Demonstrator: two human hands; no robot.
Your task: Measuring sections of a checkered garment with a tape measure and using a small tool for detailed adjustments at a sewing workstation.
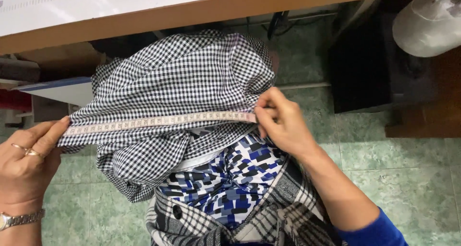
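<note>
1. Black-and-white checked cloth, a gingham garment (177, 83), lies bunched over the person's lap below the edge of a wooden table (192, 13). One edge of it is pulled taut from left to right.
2. A single pale measuring tape (158, 121) is stretched along that taut edge. Its long axis runs almost level across the view, rising slightly toward the right, with its printed marks facing up.
3. Counted: one tape, one checked garment, two hands. Under the garment there is one blue, white and black patterned cloth (230, 179) and one larger-plaid black-and-white cloth (288, 207).
4. The left hand (26, 164) is closed in a pinch: its thumb presses the left end of the tape and the garment's corner against the fingers. Two thin rings sit on one finger, and a metal wristwatch (19, 219) is on the wrist.
5. The right hand (283, 123) is also closed, with fingers curled and the fingertips and thumb pinching the right end of the tape against the fabric edge. A blue sleeve (374, 231) covers the upper part of that forearm.
6. Green tiled floor (408, 179) shows beneath and to the right. A white rounded machine part (427, 23) sits at the upper right, well apart from both hands.
</note>
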